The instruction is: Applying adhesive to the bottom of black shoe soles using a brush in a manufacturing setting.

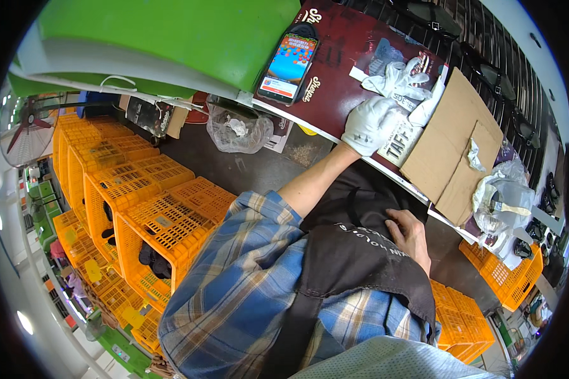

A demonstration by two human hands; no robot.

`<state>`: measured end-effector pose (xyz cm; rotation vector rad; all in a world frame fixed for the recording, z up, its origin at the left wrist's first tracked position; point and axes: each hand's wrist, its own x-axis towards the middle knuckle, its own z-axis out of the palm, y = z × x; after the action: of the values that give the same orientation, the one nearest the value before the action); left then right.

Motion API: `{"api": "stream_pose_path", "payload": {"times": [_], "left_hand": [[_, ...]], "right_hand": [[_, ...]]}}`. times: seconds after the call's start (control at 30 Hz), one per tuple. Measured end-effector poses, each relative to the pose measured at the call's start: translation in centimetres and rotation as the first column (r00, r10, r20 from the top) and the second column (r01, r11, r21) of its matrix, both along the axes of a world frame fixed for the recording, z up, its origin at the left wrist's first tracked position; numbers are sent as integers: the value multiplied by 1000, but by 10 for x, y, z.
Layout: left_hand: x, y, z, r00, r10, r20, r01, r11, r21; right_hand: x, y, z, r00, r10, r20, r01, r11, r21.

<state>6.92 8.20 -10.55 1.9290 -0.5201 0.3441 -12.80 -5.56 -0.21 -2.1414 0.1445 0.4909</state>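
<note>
My left hand [368,126], in a white glove, lies on the dark red board [335,69] at the table's near edge. Its back faces up and its fingers are mostly hidden, so whether it is closed is unclear. Just beyond it rests a loose white work glove [398,81], crumpled. A sheet with bold dark print [398,144] shows beside the gloved hand. My bare right hand [412,239] rests against the black apron [360,259] over my lap, fingers loosely bent and apart, with nothing visible in it.
A smartphone [289,66] with a lit screen lies left on the board. Flat cardboard [455,139] and crumpled clear plastic [502,196] are at the right. Beyond runs a dark slatted conveyor [480,57] carrying black shoes. Orange crates [171,211] stand at the left; a clear bag [239,129] hangs below the table.
</note>
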Motion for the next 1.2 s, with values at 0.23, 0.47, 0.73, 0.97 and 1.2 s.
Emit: {"api": "stream_pose_path", "payload": {"times": [0.23,0.47,0.73,0.97,1.2], "left_hand": [[-1,1,1,999,13,45,-15,999,49],[6,-28,-21,904,-168,-392,20,935,-354],[11,-55,-15,973,-221,-60,228,963,147],[16,-108,-13,880,-449,-156,472,865,171],[22,-165,16,693,-688,-214,720,675,161]], "right_hand": [[-7,-12,4,998,-9,65,11,999,-42],[-27,-65,-28,996,1,86,0,1000,-18],[-48,-84,-52,990,-136,31,134,990,39],[-57,-106,-20,967,-221,-126,231,970,73],[-86,-119,35,911,-406,-73,409,912,21]]}}
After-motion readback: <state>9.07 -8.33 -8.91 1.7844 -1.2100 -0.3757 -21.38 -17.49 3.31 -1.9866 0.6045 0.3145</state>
